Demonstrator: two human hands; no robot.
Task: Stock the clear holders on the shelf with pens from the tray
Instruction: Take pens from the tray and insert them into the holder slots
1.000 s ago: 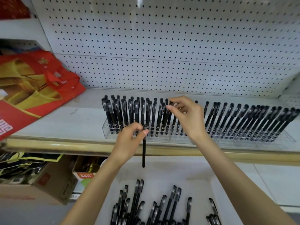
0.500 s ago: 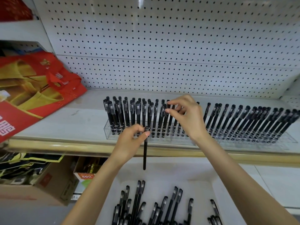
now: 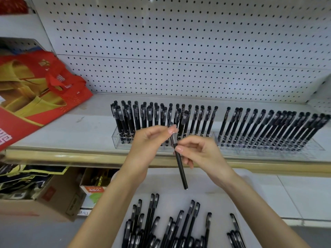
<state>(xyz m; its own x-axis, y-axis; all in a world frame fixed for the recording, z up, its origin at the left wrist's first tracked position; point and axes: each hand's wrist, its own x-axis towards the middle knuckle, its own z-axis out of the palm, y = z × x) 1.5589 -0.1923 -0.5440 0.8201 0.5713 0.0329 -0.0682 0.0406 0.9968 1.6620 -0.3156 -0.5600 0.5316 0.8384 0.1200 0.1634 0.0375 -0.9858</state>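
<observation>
Head view. Shelf (image 3: 71, 129), white, pegboard (image 3: 179, 51) behind. Left clear holder (image 3: 116, 138): black capped pens (image 3: 155, 117) standing, packed at the far rows. Right clear holder (image 3: 315, 149), just beside it: a row of pens (image 3: 268, 126) leaning right. One pen (image 3: 179, 163) held in the air in front of the shelf edge, near upright, cap end up, over the tray (image 3: 223, 203). Left hand (image 3: 150, 140): grip closed, thumb and fingertip pinching the cap end. Right hand (image 3: 200, 153): grip closed, pinching the barrel below the cap. Tray, white, near: loose pens (image 3: 151, 212) lying flat. Red bag (image 3: 44, 90), left on the shelf. Cardboard box (image 3: 53, 199), below left.
</observation>
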